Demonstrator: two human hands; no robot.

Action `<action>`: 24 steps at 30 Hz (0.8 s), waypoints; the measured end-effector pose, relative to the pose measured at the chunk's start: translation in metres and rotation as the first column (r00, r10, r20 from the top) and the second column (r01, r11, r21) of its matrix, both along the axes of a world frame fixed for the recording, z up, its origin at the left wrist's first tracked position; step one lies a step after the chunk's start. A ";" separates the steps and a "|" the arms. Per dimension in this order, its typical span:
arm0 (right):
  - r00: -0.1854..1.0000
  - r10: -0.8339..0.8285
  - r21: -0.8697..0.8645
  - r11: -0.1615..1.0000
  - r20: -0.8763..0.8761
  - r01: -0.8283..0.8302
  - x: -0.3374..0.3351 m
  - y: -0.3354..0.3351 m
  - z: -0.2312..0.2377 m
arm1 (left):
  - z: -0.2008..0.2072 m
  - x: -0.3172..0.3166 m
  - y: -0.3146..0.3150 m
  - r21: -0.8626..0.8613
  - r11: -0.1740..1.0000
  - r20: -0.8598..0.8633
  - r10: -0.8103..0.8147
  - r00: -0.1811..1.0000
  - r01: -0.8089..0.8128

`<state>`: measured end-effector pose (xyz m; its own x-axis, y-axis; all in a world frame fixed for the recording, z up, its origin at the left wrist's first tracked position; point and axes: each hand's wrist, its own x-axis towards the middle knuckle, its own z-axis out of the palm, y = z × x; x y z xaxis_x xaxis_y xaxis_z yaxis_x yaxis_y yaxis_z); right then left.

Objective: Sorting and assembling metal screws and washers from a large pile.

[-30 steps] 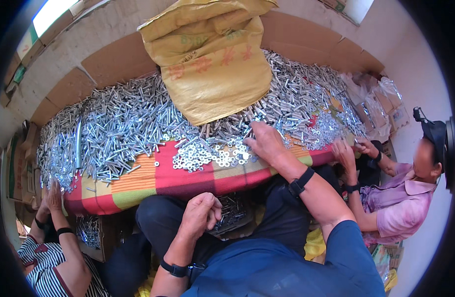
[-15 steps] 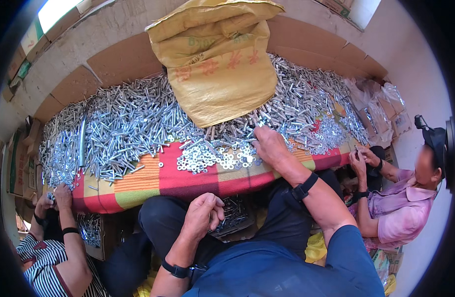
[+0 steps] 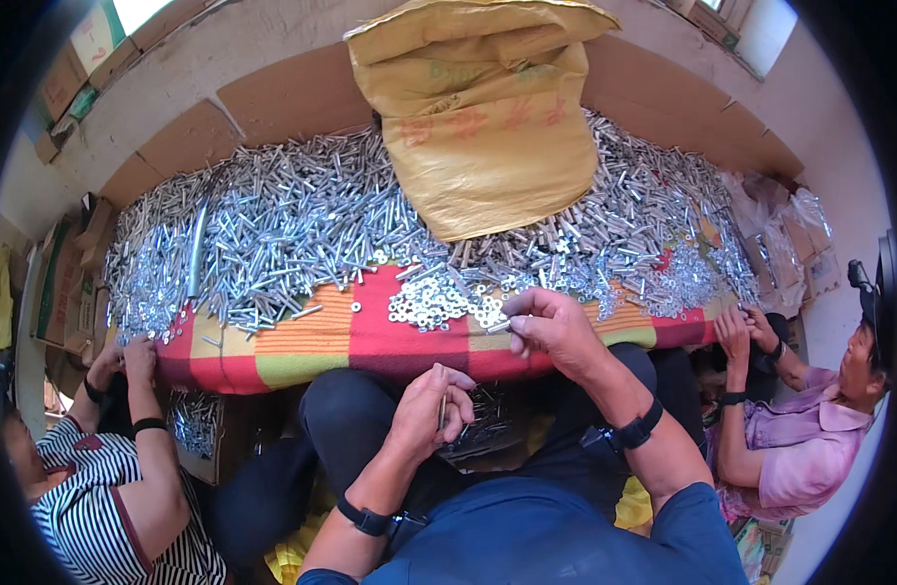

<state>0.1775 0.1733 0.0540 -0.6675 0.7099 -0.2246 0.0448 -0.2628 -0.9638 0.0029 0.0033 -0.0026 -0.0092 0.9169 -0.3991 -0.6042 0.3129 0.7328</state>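
My right hand (image 3: 554, 333) is raised over the near edge of the blanket-covered table, pinching a slim silver metal pin (image 3: 497, 328) between thumb and fingers. Lower and to the left, above my lap, my left hand (image 3: 429, 409) is curled closed round another slim metal pin (image 3: 443, 413), which shows between the thumb and fingers. Just beyond my right hand lies a spread of small flat washers (image 3: 429, 300). Behind the washers, a broad heap of silver metal pins (image 3: 292, 219) covers the table. Whether the pins are threaded is too small to tell.
A yellow woven sack (image 3: 492, 156) lies over the heap. The checked blanket (image 3: 390, 366) shows along the near edge. An open box of metal parts (image 3: 476, 429) sits below it. Co-workers sit left (image 3: 107, 478) and right (image 3: 790, 439), hands at the edge. Cardboard (image 3: 292, 93) lines the back.
My right hand has drawn back from the heap toward me, now with a pin in its fingers. My left hand has turned, showing a pin. The whole view has shifted to the left.
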 end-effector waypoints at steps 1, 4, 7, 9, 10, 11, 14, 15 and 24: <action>1.000 0.009 -0.006 1.000 -0.004 -0.009 -0.001 -0.005 -0.002 | 0.001 0.000 -0.001 -0.006 1.000 -0.004 0.009 1.000 -0.009; 0.989 0.116 -0.093 0.990 0.093 -0.107 -0.004 -0.020 -0.003 | -0.001 -0.001 0.001 -0.008 1.000 0.049 0.015 0.999 -0.015; 0.982 0.163 0.011 0.986 0.093 -0.164 -0.007 -0.034 -0.011 | -0.003 0.000 -0.002 0.036 0.999 0.105 0.025 0.994 -0.028; 0.978 0.173 0.017 0.984 0.119 -0.176 -0.009 -0.040 -0.013 | -0.004 -0.001 -0.001 0.035 0.999 0.111 0.014 0.994 -0.018; 0.975 0.189 0.034 0.980 0.120 -0.194 -0.010 -0.042 -0.013 | -0.004 -0.002 -0.002 0.033 0.999 0.118 0.011 0.993 -0.015; 0.972 0.204 0.055 0.976 0.120 -0.212 -0.011 -0.044 -0.013 | -0.003 -0.002 -0.001 0.036 0.999 0.123 0.007 0.992 -0.012; 0.968 0.218 0.057 0.972 0.127 -0.226 -0.016 -0.050 -0.009 | -0.003 0.000 -0.001 0.029 1.000 0.073 -0.001 0.997 -0.001; 0.965 0.230 0.051 0.970 0.126 -0.238 -0.018 -0.051 -0.008 | -0.003 0.001 -0.002 0.037 0.999 0.068 -0.006 0.998 0.003; 0.942 0.269 0.155 0.941 0.201 -0.302 -0.023 -0.049 -0.003 | -0.002 -0.001 -0.002 0.081 0.981 0.008 -0.176 0.984 0.175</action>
